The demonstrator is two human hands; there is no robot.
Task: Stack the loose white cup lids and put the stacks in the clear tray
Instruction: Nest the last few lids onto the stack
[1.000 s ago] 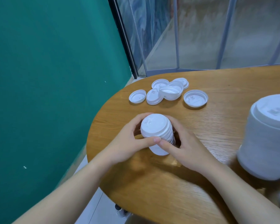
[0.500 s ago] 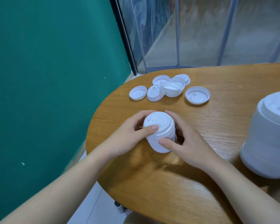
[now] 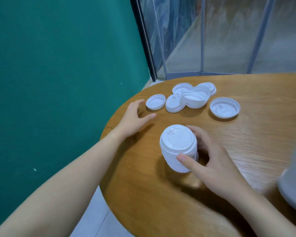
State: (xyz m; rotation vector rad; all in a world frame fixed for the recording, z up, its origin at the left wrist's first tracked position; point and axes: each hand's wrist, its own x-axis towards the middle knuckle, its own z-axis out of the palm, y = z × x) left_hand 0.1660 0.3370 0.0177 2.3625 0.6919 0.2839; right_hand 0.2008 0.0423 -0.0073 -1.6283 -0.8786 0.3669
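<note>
Fingers: on the right hand (image 3: pixel 217 170) the thumb presses the near side of the stack of white lids (image 3: pixel 178 147) and the other fingers (image 3: pixel 197 134) curl round its far side, so it is grasping the stack. The left hand (image 3: pixel 133 118) is released, fingers spread, palm down, just short of the nearest loose lid (image 3: pixel 155 101) and touching none.
Stack position: upright on the wooden table (image 3: pixel 246 151), near the front edge, well apart from the loose lids.
Loose lids: a single one at the left, an overlapping cluster (image 3: pixel 193 98) in the middle, another single lid (image 3: pixel 225 107) at the right, most lying rim up.
Clear tray: not clearly in view; a blurred pale container (image 3: pixel 294 182) at the right edge cannot be identified.
Handling, judged: thin moulded plastic, very light and smooth, so single lids should skate on the wood and flex if pinched hard. The stack likely leans or splays under uneven pressure.
Where to hold, judged: single lids by the rim, thumb opposite a finger. The stack low on its sides, with opposed fingers, steadied from the top.
</note>
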